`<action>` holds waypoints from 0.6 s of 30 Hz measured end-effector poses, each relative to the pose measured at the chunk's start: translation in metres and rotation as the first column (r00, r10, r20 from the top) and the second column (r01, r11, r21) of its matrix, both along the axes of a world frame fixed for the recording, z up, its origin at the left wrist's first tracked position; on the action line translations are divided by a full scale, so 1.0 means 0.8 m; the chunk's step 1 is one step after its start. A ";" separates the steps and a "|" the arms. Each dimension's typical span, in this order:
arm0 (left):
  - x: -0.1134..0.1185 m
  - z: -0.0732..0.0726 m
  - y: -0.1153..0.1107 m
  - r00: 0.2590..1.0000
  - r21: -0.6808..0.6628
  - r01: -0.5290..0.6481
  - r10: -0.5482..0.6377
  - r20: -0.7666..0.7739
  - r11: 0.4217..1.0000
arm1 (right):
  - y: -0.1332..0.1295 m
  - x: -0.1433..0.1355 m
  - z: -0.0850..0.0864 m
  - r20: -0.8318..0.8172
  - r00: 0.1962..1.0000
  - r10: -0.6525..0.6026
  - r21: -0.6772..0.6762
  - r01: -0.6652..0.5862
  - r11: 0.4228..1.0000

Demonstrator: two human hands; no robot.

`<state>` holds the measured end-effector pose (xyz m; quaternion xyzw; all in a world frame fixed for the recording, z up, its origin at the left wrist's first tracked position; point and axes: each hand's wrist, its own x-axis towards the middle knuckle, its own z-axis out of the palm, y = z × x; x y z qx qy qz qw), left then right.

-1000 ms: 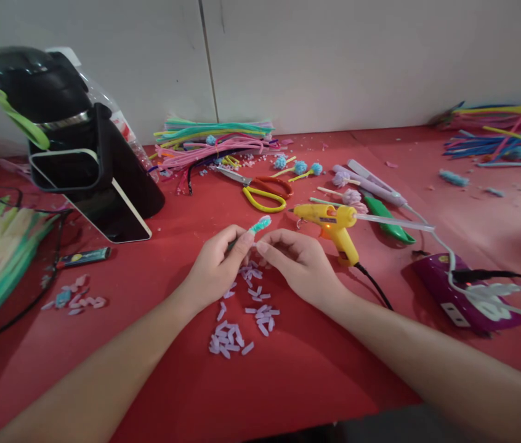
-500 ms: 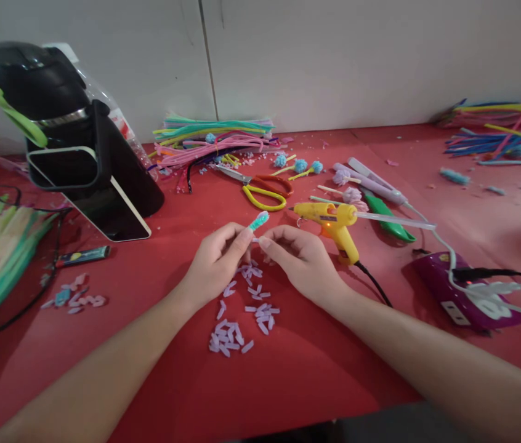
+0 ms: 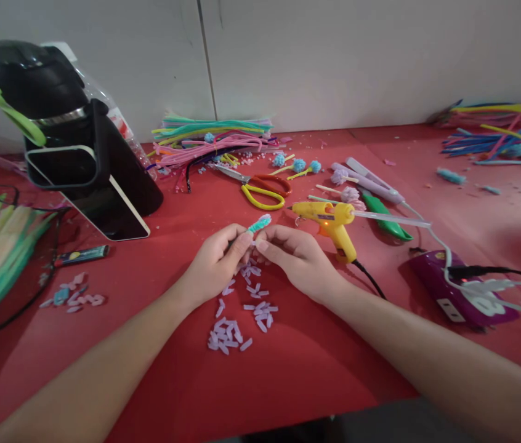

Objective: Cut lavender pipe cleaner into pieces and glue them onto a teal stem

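Between the thumb and fingers of my left hand is a short turquoise fuzzy pipe-cleaner piece with a pale tip, pointing up and to the right. My right hand is closed beside it in a pinch on a small lilac pipe-cleaner piece, mostly hidden by the fingertips. The two hands nearly touch. Below them, cut lilac pieces lie scattered in small heaps on the red tabletop.
A yellow glue gun with a glue stick lies right of my hands, near scissors and a purple power strip. At left stand a black bottle and a phone. Pipe-cleaner bundles lie along the wall.
My right fingertips have shifted slightly left, closer to the left hand, with the lilac piece. The left hand keeps its hold on the turquoise piece. The whole view shifts slightly.
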<state>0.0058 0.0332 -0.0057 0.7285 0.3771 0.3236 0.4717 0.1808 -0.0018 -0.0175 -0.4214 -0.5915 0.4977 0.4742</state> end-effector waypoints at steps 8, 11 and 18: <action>-0.005 -0.003 0.005 0.993 -0.102 -0.078 0.087 0.083 0.992 | -0.001 0.007 -0.004 -0.052 0.970 -0.236 -0.042 0.234 0.971; -0.009 -0.003 0.006 0.997 -0.071 -0.054 0.058 0.050 0.996 | 0.001 0.014 -0.004 -0.086 0.946 -0.314 -0.017 0.314 0.949; -0.010 0.001 0.006 0.999 0.027 -0.033 0.034 -0.022 0.999 | 0.000 0.019 -0.001 -0.060 0.959 -0.277 0.031 0.280 0.960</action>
